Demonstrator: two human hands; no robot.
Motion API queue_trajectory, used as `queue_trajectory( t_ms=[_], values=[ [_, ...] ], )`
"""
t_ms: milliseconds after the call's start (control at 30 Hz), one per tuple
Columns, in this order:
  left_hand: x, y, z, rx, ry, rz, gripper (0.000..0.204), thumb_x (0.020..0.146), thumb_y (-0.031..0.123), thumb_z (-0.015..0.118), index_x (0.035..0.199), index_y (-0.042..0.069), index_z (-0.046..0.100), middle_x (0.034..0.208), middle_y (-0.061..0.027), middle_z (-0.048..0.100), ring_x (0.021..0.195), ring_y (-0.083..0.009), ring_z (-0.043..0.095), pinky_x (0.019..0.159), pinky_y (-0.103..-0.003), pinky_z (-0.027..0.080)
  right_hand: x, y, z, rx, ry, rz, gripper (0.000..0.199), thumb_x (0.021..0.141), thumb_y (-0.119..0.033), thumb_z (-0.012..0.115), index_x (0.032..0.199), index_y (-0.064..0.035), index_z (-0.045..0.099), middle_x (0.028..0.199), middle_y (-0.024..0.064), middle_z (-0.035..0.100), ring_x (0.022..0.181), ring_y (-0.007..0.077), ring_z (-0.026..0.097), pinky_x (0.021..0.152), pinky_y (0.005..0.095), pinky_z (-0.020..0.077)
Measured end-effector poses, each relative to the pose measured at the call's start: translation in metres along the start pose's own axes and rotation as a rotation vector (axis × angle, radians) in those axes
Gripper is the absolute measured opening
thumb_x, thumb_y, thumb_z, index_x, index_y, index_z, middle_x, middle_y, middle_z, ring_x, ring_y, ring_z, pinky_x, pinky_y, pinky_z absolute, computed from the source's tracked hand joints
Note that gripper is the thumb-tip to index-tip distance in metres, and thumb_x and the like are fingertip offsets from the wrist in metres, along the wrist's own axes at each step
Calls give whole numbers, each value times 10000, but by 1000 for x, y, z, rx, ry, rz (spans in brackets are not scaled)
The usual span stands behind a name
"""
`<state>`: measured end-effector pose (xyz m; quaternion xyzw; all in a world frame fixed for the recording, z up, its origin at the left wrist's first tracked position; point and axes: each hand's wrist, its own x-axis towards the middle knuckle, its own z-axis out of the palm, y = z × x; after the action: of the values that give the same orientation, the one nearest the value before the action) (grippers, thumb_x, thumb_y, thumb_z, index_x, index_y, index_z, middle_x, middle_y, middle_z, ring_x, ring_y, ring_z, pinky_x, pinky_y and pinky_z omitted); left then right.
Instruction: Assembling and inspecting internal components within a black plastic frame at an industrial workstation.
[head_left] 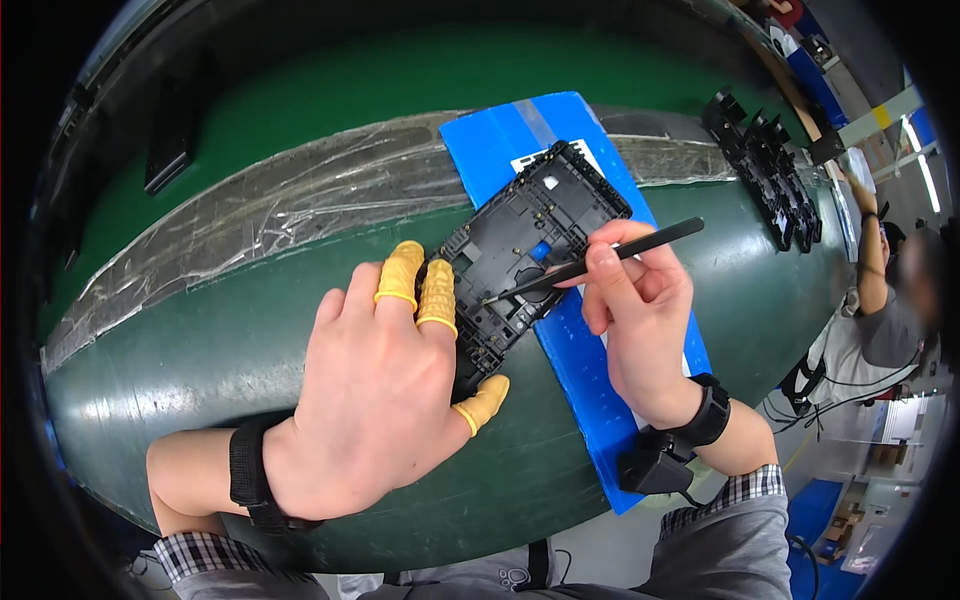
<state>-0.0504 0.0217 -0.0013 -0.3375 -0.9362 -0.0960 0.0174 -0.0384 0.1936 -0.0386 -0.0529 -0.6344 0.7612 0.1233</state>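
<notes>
A black plastic housing [490, 249] with ribs, slots and a small blue part [540, 250] lies tilted across a blue corrugated sheet [497, 142]. My left hand [375, 370], with yellow finger cots on the thumb and two fingers, grips the housing's near-left end. Black tweezers [655, 238] are pinched between the thumb and fingers of my right hand [640, 310]. Their tips reach down to the inside of the housing, close to my left fingers. Whether the tips hold anything is too small to tell.
Several black plastic frames [765, 170] stand at the right rear of the green table [250, 340]. A clear-taped dark strip [300, 220] crosses it. A black box with a cable [655, 468] sits near my right wrist. Another person [885, 300] is at far right.
</notes>
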Motion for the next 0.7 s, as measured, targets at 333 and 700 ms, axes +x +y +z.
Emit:
queue_trajectory(
  t_ms=[333,700],
  values=[
    [-1,1,2,31,-9,6,614,500,273,676,952,-91,477,964,-204,459,831,-307,454,692,-358,382,-1,1,0,-6,-17,24,96,765,-40,490,849,3,478,626,80,550,405,30,407,357,148,301],
    [-1,-1,1,12,-24,6,619,501,276,676,957,-91,474,972,-209,455,845,-314,447,699,-361,381,-1,2,1,-32,-23,3,90,764,-36,491,845,3,481,625,89,556,400,28,403,359,144,300]
  ],
)
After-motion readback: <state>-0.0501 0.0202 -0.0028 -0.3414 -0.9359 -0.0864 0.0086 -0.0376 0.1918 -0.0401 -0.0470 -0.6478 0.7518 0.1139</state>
